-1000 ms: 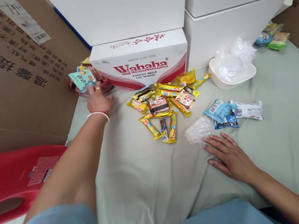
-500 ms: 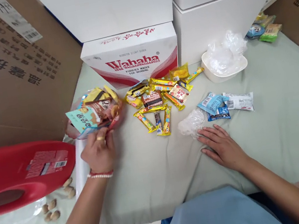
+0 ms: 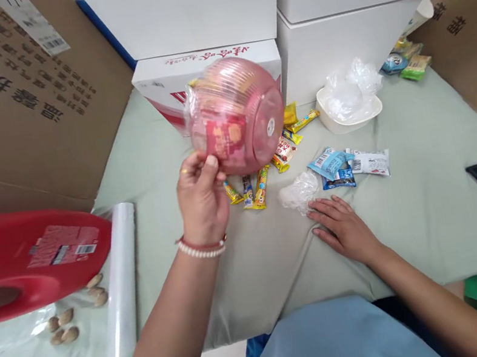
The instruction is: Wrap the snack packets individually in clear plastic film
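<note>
Pink, translucent plastic forms a ribbed bowl, tilted sideways above the cloth-covered table, in front of a white-and-red carton. Through its wall we make out snack packets. We see the left hand gripping it by the edge. The right hand lies open, palm down, fingertips at some crumpled clear plastic; we cannot tell whether they touch. Just beyond sit 3 blue and white packets. Yellow-wrapped snacks lie partly hidden behind the bowl.
</note>
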The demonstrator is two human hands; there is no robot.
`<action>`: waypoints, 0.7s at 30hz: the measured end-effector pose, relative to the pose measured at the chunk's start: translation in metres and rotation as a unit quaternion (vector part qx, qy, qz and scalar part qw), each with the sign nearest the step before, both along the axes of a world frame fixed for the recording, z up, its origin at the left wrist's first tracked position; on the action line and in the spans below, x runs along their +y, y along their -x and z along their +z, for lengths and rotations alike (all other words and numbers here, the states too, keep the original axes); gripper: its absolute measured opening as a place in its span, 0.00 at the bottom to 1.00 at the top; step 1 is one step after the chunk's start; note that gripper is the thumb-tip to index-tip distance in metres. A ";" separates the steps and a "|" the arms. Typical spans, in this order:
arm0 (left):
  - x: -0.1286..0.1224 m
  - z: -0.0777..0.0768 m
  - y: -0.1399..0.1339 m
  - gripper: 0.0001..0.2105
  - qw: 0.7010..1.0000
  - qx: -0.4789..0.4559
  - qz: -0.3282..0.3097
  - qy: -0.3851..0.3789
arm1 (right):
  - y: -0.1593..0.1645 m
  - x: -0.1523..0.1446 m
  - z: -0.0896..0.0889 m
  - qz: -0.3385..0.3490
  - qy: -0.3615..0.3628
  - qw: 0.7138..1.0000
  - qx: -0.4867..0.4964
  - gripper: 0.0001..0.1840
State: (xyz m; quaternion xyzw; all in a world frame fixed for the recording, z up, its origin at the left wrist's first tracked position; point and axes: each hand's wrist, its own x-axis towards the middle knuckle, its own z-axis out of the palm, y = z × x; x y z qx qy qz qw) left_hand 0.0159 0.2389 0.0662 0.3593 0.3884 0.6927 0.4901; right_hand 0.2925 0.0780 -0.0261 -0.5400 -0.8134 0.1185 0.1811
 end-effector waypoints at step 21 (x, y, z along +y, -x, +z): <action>-0.011 -0.012 -0.037 0.22 0.987 -0.099 -0.125 -0.011 | -0.012 0.029 0.087 -0.062 -0.074 0.957 0.273 0.16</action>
